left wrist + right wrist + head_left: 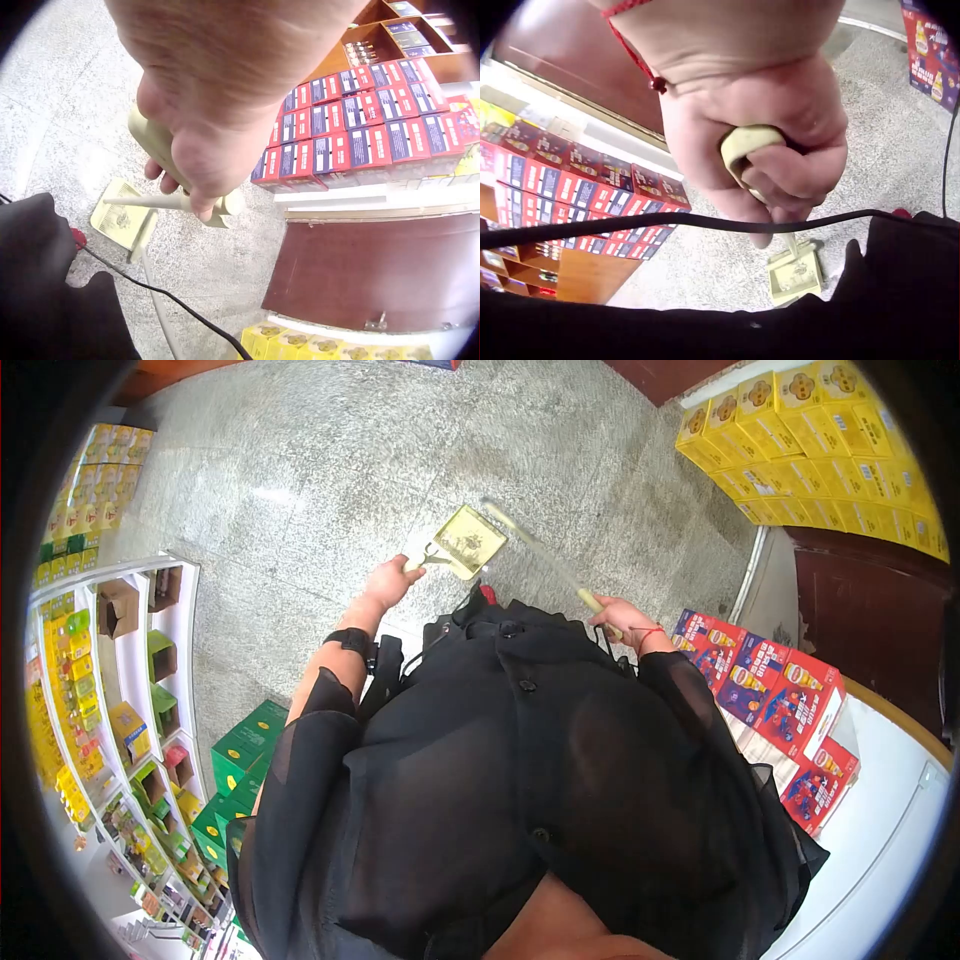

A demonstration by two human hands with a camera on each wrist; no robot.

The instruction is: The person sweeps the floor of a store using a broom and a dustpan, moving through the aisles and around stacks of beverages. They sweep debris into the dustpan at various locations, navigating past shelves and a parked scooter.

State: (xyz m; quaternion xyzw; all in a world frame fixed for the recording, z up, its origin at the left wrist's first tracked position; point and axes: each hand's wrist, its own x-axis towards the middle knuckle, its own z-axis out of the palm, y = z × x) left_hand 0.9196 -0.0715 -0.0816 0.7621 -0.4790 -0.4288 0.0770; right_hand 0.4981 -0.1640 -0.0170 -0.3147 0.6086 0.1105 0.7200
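Person with dustpan and broom, seen from head and wrists. Nearest the head camera spreads a sheer black top (455, 760), buttoned down the front. Beyond it the forearms reach forward, the left with a black band (350, 639), the right with a red cord (650, 631) at the wrist. The left hand (390, 582) has its fingers wrapped round the pale yellow handle of the dustpan; the right hand (622, 618) has its fingers curled round the grip (751, 140) of the broom (a hollow is visible at the grip's end). The dustpan (460, 520) lies ahead of the body, between the lines of the two arms, over the speckled grey floor (300, 470); dark bits (too small to identify) show within it. The lower end of the broom (545, 552) is just beside the pan; whether they touch cannot be told. To the sides stand red and blue boxes (770, 680) on the right, green boxes (240, 748) on the left, and, past the latter, white shelves (190, 625) of packaged goods. Farther off, at upper right, yellow boxes (800, 455) are stacked in rows near a dark red panel (860, 610).
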